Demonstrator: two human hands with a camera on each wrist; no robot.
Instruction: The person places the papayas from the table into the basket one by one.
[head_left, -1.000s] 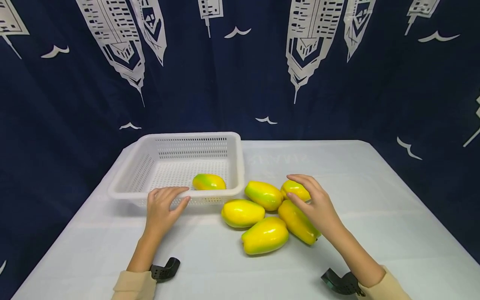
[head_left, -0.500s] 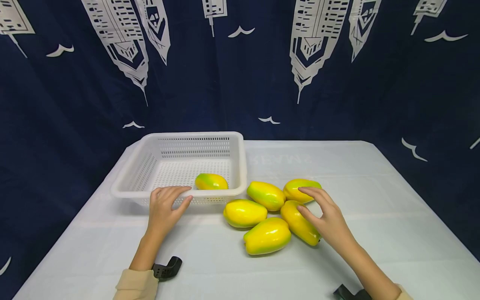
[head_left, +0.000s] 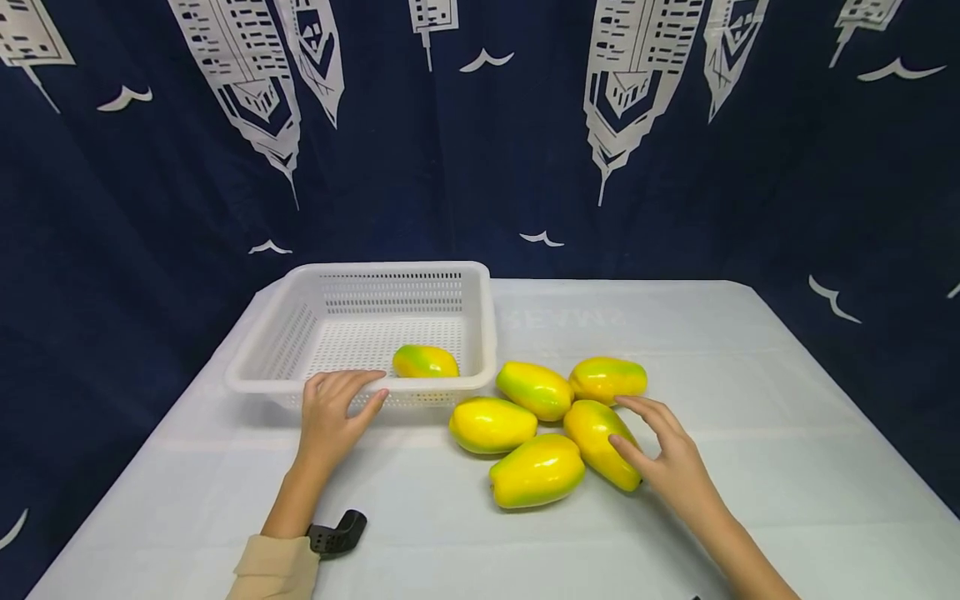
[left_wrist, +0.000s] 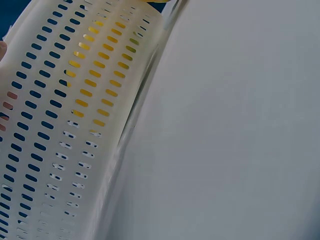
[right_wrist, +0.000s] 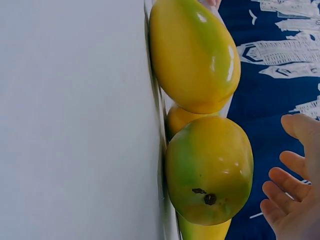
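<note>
A white perforated plastic basket (head_left: 360, 387) stands at the back left, with one yellow-green papaya (head_left: 425, 362) inside. My left hand (head_left: 330, 421) grips its front rim, thumb outside; in the left wrist view some of the fingers show through the holes of the basket wall (left_wrist: 55, 105). My right hand (head_left: 675, 467) hovers by the right-hand papaya (head_left: 602, 443) of the loose group, fingers spread and curved with nothing between them. In the right wrist view a papaya's stem end (right_wrist: 210, 175) faces the camera, left of the fingers.
Around that papaya lie several others: a front one (head_left: 537, 472), a left one (head_left: 492, 425), a back one (head_left: 535, 390) and a far right one (head_left: 609, 380). They rest close together on the white-covered table (head_left: 420, 533). A dark blue printed curtain (head_left: 480, 167) hangs behind.
My right hand has moved back from the far right papaya, rightward and nearer to me, to the right-hand papaya. My left hand stays at the basket rim. The view shifts slightly.
</note>
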